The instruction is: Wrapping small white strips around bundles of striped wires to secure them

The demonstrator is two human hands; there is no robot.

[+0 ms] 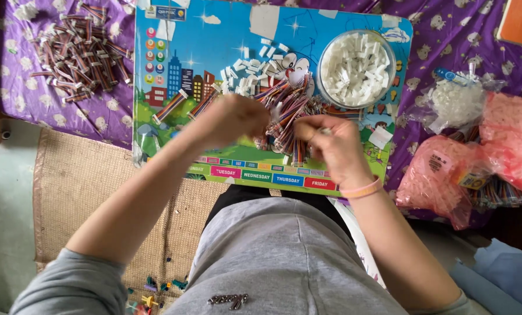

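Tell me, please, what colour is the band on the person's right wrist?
The wristband is pale pink-orange, seen best in the head view, just below the right hand.

Board [226, 35]: glossy printed plastic, smooth, catching light along its blue top.
Bowl [389, 73]: clear, shiny plastic, showing matt white plastic connectors [354, 67] inside.
Wire bundles [287, 108]: thin, plastic-coated strands in many colours, looking smooth under the hands [284, 131].
Cloth [33, 99]: purple sheet lying wrinkled, giving off a slight sheen.
Mat [80, 186]: coarse woven fibre, looking rough and matt.
Bags [447, 175]: thin pink plastic film, crinkling and glinting.
Wristband [361, 190]: smooth, matt, rubbery-looking pink.
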